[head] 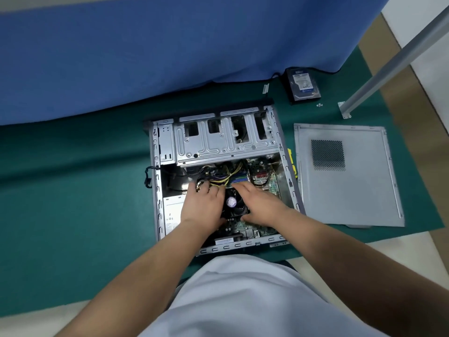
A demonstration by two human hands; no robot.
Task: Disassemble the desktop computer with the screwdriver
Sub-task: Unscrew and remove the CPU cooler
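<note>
the desktop computer (218, 176) lies on its side, open face up, on a green mat (73, 203) on the floor, its front end close to the hem of a blue cloth (170, 57). to its left the mat is bare and wide. to its right the removed side panel (347, 176) lies flat just beside the case, with something yellow (292, 164) showing in the gap between them. beyond the panel stand a hard drive (303, 85), a few small screws (319, 105) and the foot of a slanted metal pole (388, 64).

both hands are inside the case, either side of the cpu fan (234, 203). the left hand (204, 205) lies flat, its fingers (206, 188) loosely spread and reaching into the yellow and black cables (218, 178); whether they pinch a cable cannot be told. the right hand (260, 203) rests over the fan's right edge, fingers straight, thumb at the near corner, gripping nothing visible. the drive cage (218, 139) spans the far half of the case.
</note>
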